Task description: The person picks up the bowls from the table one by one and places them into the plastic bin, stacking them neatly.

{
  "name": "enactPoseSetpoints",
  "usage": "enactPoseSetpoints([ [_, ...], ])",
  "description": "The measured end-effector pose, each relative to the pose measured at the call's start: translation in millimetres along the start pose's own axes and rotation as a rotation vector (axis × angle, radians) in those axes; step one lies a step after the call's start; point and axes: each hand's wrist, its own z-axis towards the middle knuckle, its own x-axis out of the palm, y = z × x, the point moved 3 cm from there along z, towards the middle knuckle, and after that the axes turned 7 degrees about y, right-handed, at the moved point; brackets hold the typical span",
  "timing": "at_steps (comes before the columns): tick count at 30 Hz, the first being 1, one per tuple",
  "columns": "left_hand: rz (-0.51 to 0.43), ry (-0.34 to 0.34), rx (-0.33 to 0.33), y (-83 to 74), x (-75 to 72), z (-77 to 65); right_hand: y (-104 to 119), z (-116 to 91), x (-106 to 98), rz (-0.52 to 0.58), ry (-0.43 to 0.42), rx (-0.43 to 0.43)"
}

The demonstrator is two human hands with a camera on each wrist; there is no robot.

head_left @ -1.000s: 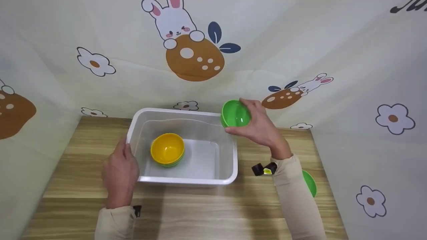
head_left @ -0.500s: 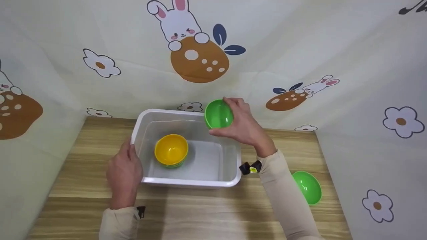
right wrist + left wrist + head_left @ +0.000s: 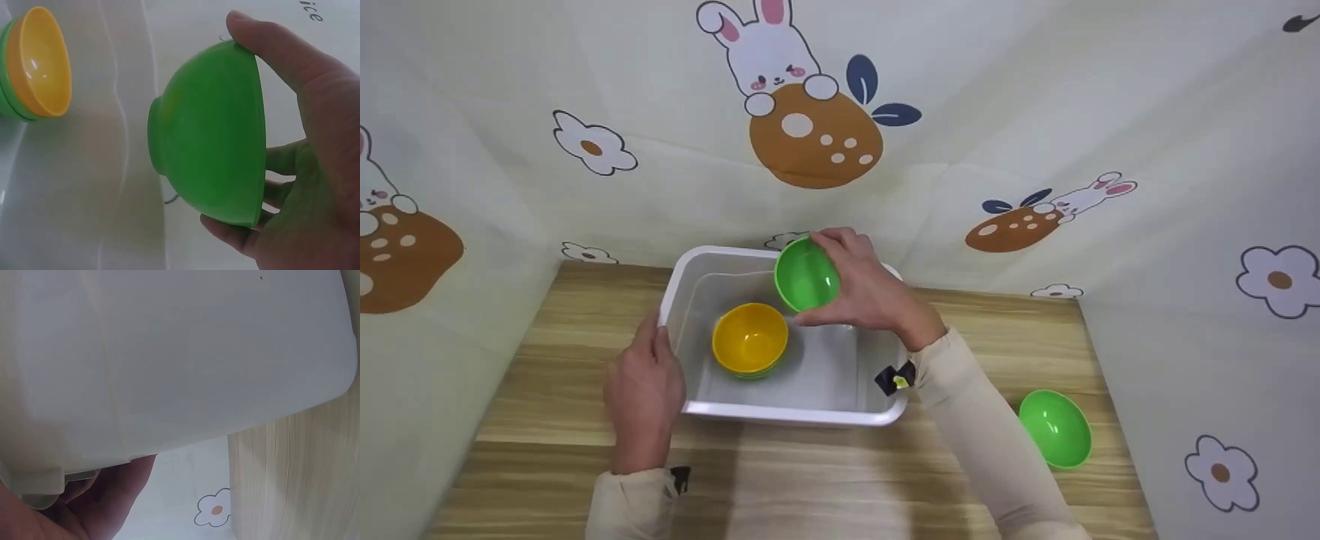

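I'm holding the green bowl (image 3: 804,277) tilted over the white tub (image 3: 787,415), my right grip (image 3: 866,289) pinching across its rim, my left grip (image 3: 645,382) clasping the tub's edge. The bowl is looking light, stiff, slick; opposite rim points are suiting it.

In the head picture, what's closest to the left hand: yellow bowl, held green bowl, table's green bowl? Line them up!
1. Yellow bowl, left side of tub
2. Held green bowl, in right hand
3. Green bowl on table, far right
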Motion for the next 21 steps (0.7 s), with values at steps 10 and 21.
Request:
enactPoseSetpoints([
  [10, 0.008, 0.004, -0.014, 0.7, 0.3, 1.7, 14.2, 28.2, 33.6, -0.113, 0.135, -0.103],
  [21, 0.011, -0.028, 0.017, -0.5, 1.2, -0.1, 21.3, 47.0, 66.6, -0.153, 0.208, -0.182],
])
